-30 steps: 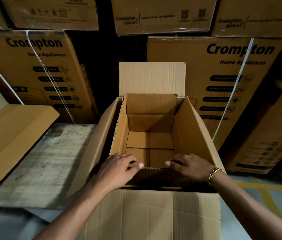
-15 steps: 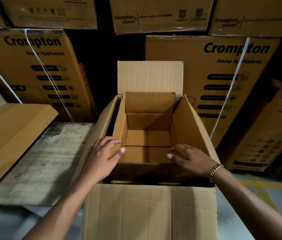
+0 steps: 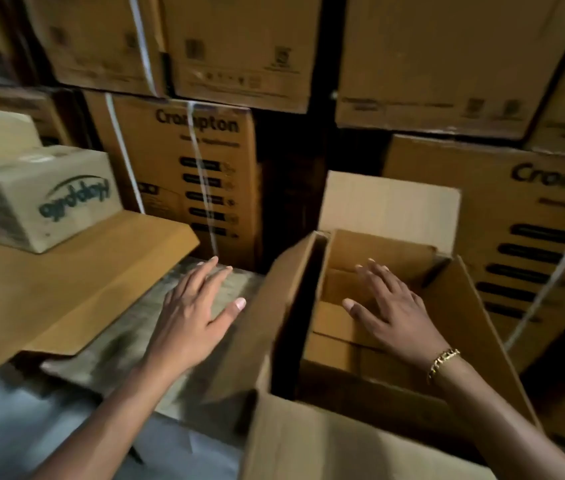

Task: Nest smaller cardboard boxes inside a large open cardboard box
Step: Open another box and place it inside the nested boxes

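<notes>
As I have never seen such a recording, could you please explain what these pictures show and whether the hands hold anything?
There is no machine: a person wears one wide-angle camera on the head, so the view looks forward and down at their two bare hands. The left hand is spread open over a worn wooden platform; the right hand, with a gold chain bracelet, is over the large open brown cardboard box, in which a smaller open brown box appears to sit. Neither hand holds anything. On the left lies a flat brown cardboard sheet with a pale printed carton on it. Brown printed cartons are stacked behind.
</notes>
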Demonstrator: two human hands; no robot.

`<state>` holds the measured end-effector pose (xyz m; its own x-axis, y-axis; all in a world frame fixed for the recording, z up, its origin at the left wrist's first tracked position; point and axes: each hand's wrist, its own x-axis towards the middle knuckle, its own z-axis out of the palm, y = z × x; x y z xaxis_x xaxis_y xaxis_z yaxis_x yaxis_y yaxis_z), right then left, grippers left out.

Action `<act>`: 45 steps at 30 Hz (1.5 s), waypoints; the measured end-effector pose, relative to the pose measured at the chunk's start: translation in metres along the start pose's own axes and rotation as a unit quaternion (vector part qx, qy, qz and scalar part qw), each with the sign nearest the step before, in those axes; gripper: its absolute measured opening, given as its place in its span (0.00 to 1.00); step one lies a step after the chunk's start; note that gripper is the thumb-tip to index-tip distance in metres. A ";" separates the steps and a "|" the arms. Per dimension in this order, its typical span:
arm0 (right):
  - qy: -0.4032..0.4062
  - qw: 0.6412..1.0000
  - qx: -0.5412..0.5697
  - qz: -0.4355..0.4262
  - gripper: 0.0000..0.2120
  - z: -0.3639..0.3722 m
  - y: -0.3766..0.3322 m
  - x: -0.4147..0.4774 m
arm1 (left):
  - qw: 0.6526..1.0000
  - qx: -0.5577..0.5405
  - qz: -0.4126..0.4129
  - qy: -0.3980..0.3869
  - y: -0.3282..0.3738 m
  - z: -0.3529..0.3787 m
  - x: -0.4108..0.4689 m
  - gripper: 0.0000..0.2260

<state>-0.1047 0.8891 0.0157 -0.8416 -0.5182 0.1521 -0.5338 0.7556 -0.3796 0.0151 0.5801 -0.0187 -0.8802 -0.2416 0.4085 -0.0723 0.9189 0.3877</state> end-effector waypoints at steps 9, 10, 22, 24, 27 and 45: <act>0.020 0.991 0.059 -0.119 0.40 0.077 -0.228 0.126 | 0.990 0.089 -0.076 0.079 -0.190 -0.145 -0.019 0.33; 0.018 0.989 0.064 -0.133 0.40 0.090 -0.257 0.138 | 0.987 0.104 -0.087 0.087 -0.213 -0.163 -0.023 0.33; -0.056 0.970 0.090 -0.218 0.38 0.214 -0.507 0.266 | 0.958 0.156 -0.212 0.117 -0.431 -0.293 -0.038 0.34; -0.062 0.967 0.100 -0.225 0.38 0.233 -0.532 0.288 | 0.956 0.154 -0.220 0.118 -0.459 -0.298 -0.029 0.35; -0.070 0.962 0.125 -0.233 0.40 0.263 -0.565 0.326 | 0.956 0.154 -0.222 0.116 -0.503 -0.304 -0.009 0.36; -0.167 0.917 0.359 -0.040 0.37 0.414 -0.691 0.536 | 0.963 0.011 -0.269 0.026 -0.807 -0.323 0.168 0.30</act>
<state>-0.1529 -0.0769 -0.0178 -0.6659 -0.7452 -0.0359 -0.3014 0.3128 -0.9007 0.0771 -0.3028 0.0044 -0.6878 -0.6994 0.1943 -0.5217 0.6624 0.5376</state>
